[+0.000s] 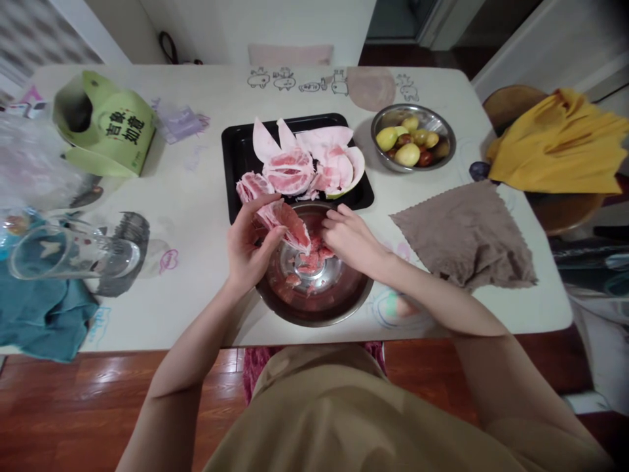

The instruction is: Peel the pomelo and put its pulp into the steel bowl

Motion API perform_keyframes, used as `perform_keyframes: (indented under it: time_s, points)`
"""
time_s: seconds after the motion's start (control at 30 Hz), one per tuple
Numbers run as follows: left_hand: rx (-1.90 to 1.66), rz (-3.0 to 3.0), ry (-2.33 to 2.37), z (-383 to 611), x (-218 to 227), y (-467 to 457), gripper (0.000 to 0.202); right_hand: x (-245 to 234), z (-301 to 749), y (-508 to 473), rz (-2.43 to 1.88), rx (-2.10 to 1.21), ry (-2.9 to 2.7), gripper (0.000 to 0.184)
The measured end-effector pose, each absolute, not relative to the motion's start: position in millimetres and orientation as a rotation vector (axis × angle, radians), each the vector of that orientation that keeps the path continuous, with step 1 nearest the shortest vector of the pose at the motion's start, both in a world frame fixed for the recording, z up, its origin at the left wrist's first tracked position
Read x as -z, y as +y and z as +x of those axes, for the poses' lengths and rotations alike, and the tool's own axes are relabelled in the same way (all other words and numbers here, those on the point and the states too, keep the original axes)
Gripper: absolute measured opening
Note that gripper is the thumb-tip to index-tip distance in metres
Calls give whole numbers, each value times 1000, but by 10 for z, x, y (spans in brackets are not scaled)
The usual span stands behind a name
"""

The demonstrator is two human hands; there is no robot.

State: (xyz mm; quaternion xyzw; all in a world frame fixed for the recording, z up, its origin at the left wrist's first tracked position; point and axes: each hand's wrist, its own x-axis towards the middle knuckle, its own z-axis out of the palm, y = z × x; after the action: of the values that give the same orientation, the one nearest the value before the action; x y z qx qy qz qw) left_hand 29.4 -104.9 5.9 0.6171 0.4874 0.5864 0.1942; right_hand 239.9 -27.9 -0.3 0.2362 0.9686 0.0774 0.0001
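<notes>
My left hand (pixel 249 246) grips a pomelo segment (pixel 287 225) with pink flesh and pale membrane, tilted over a steel bowl (pixel 319 314). My right hand (pixel 351 239) is above the bowl's right side, its fingers curled together; whatever they pinch is hidden. Loose pieces of pink pulp (pixel 310 262) lie in the bottom of the bowl. Just behind it, a black tray (pixel 238 151) carries more pomelo: an opened chunk with segments (pixel 289 172) and thick white peel (pixel 334 136).
Right of the tray stands a small steel bowl (pixel 445 154) of green and brown fruits. A brown cloth (pixel 466 233) lies at the right. On the left are a green carton (pixel 113 131), a glass pitcher (pixel 73 255) on its side and a teal cloth (pixel 44 318).
</notes>
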Motion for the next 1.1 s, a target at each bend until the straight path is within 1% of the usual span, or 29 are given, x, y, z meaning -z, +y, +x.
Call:
perform_keyframes:
  time_s: [0.13,0.27,0.37,0.47,0.5,0.57,0.63,0.83,0.93,1.1]
  points:
    - [-1655,1721,1347,296,-56,-1052,41,-5,2415,-269,754,-145,3055,26]
    - [-1690,1684,1330,279,-35,-1039,40,-280,2510,-247,832,-14,3136,22]
    - [-1705,1650,1307,258,-9,-1022,38,-463,2573,-119,1106,85,3276,20]
    - [-1687,1640,1273,251,2,-1009,39,-424,2587,96,1457,158,3343,18]
    - [-1684,1640,1261,253,1,-1005,40,-373,2585,162,1525,190,3348,20]
    - [-1721,1640,1240,261,-4,-996,41,-267,2579,251,1485,289,3368,30]
    - [-1800,1623,1241,267,-11,-982,43,-213,2575,262,1361,368,3410,36]
    - [-1880,1495,1288,253,-18,-944,41,-325,2578,60,1230,410,3565,32]
    - [-1898,1506,1269,248,-11,-932,45,-347,2572,-31,1113,433,3599,25]
    - [-1852,1549,1221,259,-3,-955,43,-378,2512,-239,1017,626,3672,22]
